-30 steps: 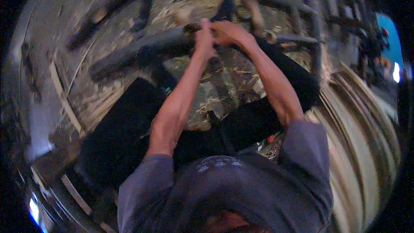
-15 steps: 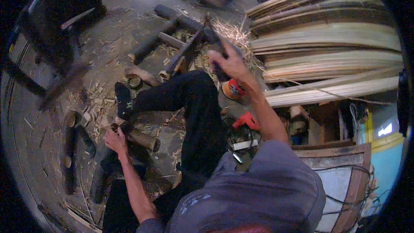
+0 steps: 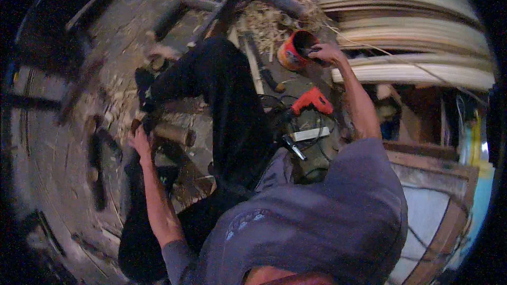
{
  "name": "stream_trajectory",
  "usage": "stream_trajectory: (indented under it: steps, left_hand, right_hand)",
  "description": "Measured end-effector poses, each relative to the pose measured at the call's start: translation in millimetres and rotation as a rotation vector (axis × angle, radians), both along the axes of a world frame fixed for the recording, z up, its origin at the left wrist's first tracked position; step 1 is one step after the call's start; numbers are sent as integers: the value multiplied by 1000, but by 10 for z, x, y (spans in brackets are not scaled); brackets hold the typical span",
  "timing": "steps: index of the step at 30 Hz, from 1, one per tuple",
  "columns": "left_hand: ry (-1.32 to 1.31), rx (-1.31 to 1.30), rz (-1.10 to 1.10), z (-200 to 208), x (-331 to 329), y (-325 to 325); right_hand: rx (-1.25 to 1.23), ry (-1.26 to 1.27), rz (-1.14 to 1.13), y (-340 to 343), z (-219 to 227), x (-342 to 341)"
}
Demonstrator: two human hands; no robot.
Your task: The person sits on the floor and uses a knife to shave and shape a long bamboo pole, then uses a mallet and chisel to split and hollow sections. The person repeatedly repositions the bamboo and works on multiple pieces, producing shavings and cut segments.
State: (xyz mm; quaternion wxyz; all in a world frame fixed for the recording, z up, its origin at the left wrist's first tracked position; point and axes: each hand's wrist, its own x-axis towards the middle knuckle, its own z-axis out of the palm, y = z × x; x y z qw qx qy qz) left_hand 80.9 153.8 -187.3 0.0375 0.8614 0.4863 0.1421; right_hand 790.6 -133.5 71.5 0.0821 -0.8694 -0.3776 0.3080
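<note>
My right hand (image 3: 325,54) reaches over the rim of an orange-red can (image 3: 292,57) that stands tilted, its fingertips inside the dark opening. Blur hides whether they grip anything. Low on the left, my left hand (image 3: 141,141) is closed round a small brown piece (image 3: 136,125) that I cannot make out further, beside my foot. Close to it lies a short, thick bamboo piece (image 3: 175,133). Between my legs and the can are a dark curved handle (image 3: 270,78) and a pale strip (image 3: 252,63) on the floor.
A red power tool (image 3: 312,101) with a black cord lies right of my knee, near a white block (image 3: 310,134) and a shiny metal tool (image 3: 294,148). Bundles of pale strips (image 3: 401,31) are stacked at the right. A dark wooden frame (image 3: 211,16) lies ahead among shavings.
My right hand has come back and right from above the dark wooden frame to the can. The whole view has shifted. My left hand keeps its place by my foot.
</note>
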Motion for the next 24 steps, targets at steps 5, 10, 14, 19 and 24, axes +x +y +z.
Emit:
stream_trajectory:
  steps: [5,10,14,19,24]
  left_hand:
    - [-81,-332,172,520,284,-146]
    - [191,-49,241,364,153,-395]
    - [-47,-7,212,495,581,-357]
    - [-619,117,600,798,249,-158]
    - [-822,139,862,917,21,93]
  right_hand:
    - [8,18,384,352,-567,291]
    - [6,84,175,386,-1313,1083]
    - [-13,-222,-42,-69,-1044,1605]
    - [401,-33,8,245,360,276]
    - [524,-166,127,898,1914,-1183]
